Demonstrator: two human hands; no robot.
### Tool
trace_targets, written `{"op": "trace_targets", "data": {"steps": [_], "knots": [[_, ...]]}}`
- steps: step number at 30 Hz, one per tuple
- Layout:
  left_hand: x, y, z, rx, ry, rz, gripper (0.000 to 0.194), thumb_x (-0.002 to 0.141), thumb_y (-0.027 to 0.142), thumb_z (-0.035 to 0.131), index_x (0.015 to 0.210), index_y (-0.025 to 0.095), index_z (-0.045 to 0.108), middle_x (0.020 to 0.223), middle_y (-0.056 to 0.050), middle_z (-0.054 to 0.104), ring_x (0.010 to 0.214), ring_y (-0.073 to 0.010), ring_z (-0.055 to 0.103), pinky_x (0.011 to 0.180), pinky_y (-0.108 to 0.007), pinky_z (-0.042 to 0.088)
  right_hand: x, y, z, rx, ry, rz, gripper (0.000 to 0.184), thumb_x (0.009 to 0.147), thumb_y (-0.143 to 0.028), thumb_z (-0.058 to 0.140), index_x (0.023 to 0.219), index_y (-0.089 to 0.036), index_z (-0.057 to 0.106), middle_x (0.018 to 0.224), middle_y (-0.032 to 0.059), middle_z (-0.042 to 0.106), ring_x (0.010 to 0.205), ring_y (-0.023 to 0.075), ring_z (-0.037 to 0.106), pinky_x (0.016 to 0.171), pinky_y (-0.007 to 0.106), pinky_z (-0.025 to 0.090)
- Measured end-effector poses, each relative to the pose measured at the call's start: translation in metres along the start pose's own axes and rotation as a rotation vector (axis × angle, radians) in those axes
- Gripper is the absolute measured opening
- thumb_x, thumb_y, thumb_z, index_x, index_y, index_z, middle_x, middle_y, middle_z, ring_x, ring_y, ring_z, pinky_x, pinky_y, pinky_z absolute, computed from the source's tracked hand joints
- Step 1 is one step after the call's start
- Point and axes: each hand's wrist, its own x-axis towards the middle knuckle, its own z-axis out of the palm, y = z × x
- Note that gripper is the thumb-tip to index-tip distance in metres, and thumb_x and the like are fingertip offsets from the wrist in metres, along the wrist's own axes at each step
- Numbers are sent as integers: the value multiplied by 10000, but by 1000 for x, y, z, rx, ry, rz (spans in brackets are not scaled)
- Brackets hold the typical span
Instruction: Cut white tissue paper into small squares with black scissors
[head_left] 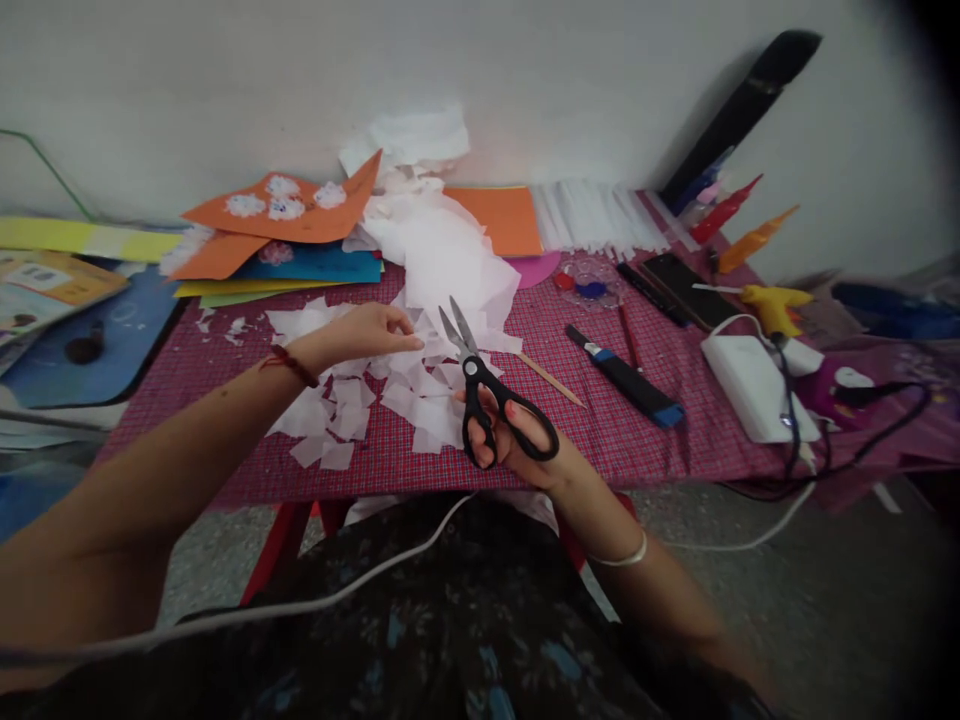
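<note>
Black-handled scissors point(471, 367) are in my right hand point(510, 440), with fingers through the handle loops. Their blades point away from me and stand slightly apart. My left hand point(373, 330) hovers over the white paper pieces with its fingers partly curled and a gap between them; I see nothing clearly held. Many small cut white paper pieces point(427, 400) lie scattered under and between both hands. Behind them a larger crumpled white tissue sheet point(450, 250) spreads toward the wall.
Orange card with white paper flowers point(300, 215) lies back left, near a blue folder point(112, 330). To the right are a wooden stick point(553, 380), box cutter point(626, 378), phone point(686, 288), white power strip point(757, 385) with cables, and yellow glue gun point(776, 305). White rolled strips point(592, 215) lie at the back.
</note>
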Motion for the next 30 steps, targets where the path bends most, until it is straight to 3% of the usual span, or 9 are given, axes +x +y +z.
{"op": "trace_targets", "data": {"steps": [6,11,13,16,19,21,23,26,30], "knots": [[-4,29,-13,-359,222,-49,173,709,296,710,641,186,596,616,3,510,576,-121,392,570,-291,292,-1,1,-2,2,-15,-53,545,818,-621,775,1121,-191,634,772,-26,650,590,99,584,580,231,489],[-19,41,-36,-388,337,-50,165,778,244,671,663,179,570,645,-5,493,597,-120,390,604,-308,304,-2,2,-2,-20,-24,-58,586,825,-619,771,1175,-174,625,779,-26,642,606,90,589,583,225,479],[-25,36,-32,-354,306,-23,136,764,255,678,691,176,595,663,-14,527,613,-127,431,607,-306,321,-2,2,-2,-26,-31,-59,572,834,-613,765,1166,-170,623,784,-24,638,611,87,588,586,226,475],[-34,25,-16,-186,118,59,139,748,294,664,818,174,672,757,-43,636,670,-167,537,631,-309,394,-2,3,-3,-22,-37,-57,584,825,-614,773,1181,-178,615,794,-21,644,610,92,586,572,232,475],[-38,20,1,77,-38,281,316,729,224,603,1016,180,729,1055,-97,727,964,-254,649,874,-381,485,-1,4,-3,-18,-41,-69,580,818,-620,775,1167,-184,620,796,-19,653,611,95,595,570,232,479],[-37,20,9,205,-104,431,418,713,174,601,1106,198,740,1275,-121,687,1219,-303,595,1074,-455,413,-1,4,-3,-16,-39,-76,563,813,-622,777,1136,-185,628,788,-21,655,606,97,596,571,236,488],[-33,21,16,267,-152,506,348,743,190,641,1067,215,765,1366,-135,642,1327,-327,533,1145,-503,345,-1,5,-3,-11,-35,-76,561,802,-627,783,1116,-188,631,777,-24,656,600,99,593,567,238,492],[-26,25,19,275,-160,518,121,810,298,688,816,213,774,1294,-139,666,1257,-323,572,1125,-512,352,-1,5,-2,-4,-28,-80,571,790,-634,790,1116,-195,626,770,-27,654,597,100,583,560,236,485],[-30,36,9,62,2,431,217,805,375,702,686,194,679,1070,-101,699,1047,-250,620,990,-404,438,-1,2,0,-18,-15,-95,593,775,-652,791,1119,-199,625,772,-28,647,595,104,568,563,239,465]]}}
